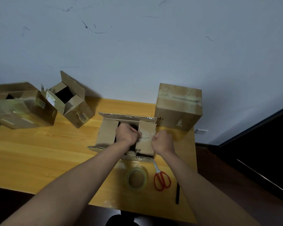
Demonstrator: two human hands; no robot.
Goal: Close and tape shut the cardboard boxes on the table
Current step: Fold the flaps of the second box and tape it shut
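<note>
The wooden table [39, 152] stands pushed against the pale wall, and it carries four cardboard boxes. The largest, a long box [18, 110] at the far left, lies partly off the table's edge with its top loosely open. At the far right stands a sealed box [178, 108], tape already run across its top seam, set back out of the way as though finished with. Between them, near the wall, a small open box [73, 103] sits tilted with its flaps up, apparently waiting its turn. The box in hand [108, 134] sits in the middle, right in front of the person, close enough that both arms reach it. Its two short inner flaps are folded in over the dark opening, while the long flaps lie spread out towards the wall and towards the person. The left hand [127, 134] is curled at the inner edge of the right-hand flap, seemingly pinching it, and the right hand [162, 141] is closed in a fist at that flap's outer edge; I judge both are pressing or tugging it flat, though what the right fingers hold I cannot tell. The tape roll [136, 178] and the red-handled scissors [162, 180] lie side by side just nearer than the box, ready to grab once the flaps meet.
</note>
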